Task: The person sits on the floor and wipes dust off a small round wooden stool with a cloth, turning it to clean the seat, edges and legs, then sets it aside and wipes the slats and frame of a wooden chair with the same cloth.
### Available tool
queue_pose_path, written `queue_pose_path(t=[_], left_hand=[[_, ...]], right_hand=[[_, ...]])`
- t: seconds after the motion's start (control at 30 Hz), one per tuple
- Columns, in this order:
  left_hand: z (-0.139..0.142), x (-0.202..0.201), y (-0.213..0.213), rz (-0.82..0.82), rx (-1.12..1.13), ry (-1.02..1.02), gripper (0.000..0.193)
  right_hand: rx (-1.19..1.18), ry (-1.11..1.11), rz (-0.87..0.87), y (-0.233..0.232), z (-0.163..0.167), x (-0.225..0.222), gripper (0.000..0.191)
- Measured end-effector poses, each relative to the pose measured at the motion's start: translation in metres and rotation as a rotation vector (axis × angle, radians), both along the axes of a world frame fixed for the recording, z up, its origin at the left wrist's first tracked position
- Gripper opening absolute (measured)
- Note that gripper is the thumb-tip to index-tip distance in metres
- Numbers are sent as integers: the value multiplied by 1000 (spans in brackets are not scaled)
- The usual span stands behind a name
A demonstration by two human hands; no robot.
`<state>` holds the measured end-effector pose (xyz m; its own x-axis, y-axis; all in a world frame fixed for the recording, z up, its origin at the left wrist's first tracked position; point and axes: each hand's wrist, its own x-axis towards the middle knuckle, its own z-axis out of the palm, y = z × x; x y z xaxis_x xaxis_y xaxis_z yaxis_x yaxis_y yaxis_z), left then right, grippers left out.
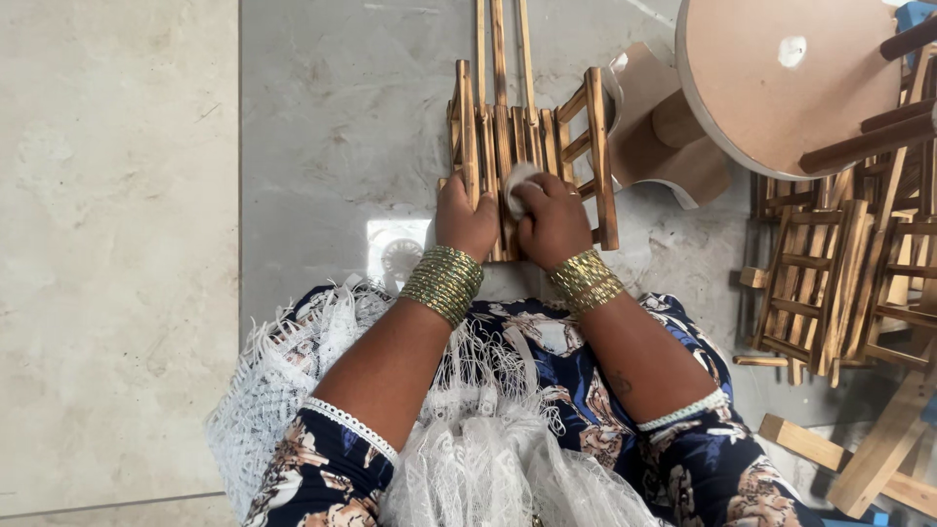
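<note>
A small wooden slatted chair-like frame with scorched brown grain lies on the grey tiled floor in front of me. My left hand grips its left side rail near the bottom. My right hand presses a small white pad or cloth against the middle slats. Both wrists carry stacks of green and gold bangles. My lap, in a dark floral dress with a white lace shawl, fills the lower part of the head view.
A round wooden stool top with legs lies at the upper right. Several similar slatted wooden frames are stacked on the right. Loose wooden bars lie at the lower right. A lighter floor tile spans the left.
</note>
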<state>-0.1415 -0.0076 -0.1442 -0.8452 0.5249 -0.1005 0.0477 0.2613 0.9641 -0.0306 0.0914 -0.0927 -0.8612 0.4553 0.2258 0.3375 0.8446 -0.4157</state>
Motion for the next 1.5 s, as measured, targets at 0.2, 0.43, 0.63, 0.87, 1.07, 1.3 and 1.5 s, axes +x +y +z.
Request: queue_pose_path(t=[0.2, 0.43, 0.63, 0.87, 1.07, 1.3, 1.5], left_hand=[[7, -1, -1, -34, -51, 58, 49], [-7, 0, 3, -41, -108, 66, 62], [-25, -6, 8, 16, -80, 186, 64], [-12, -3, 10, 36, -7, 125, 58], [-5, 5, 7, 87, 3, 61, 52], [-6, 11, 0, 89, 38, 71, 51], [0, 13, -5, 117, 58, 5, 46]], right_hand=[[-53, -199, 112, -12, -23, -5, 44], [86, -150, -61, 7, -31, -36, 29], [110, -157, -252, 35, -33, -98, 26], [178, -323, -431, 75, -18, -124, 26], [218, -535, -321, 48, -21, -101, 38], [19, -523, -262, 1, -16, -16, 41], [-10, -717, -117, -37, 5, 53, 57]])
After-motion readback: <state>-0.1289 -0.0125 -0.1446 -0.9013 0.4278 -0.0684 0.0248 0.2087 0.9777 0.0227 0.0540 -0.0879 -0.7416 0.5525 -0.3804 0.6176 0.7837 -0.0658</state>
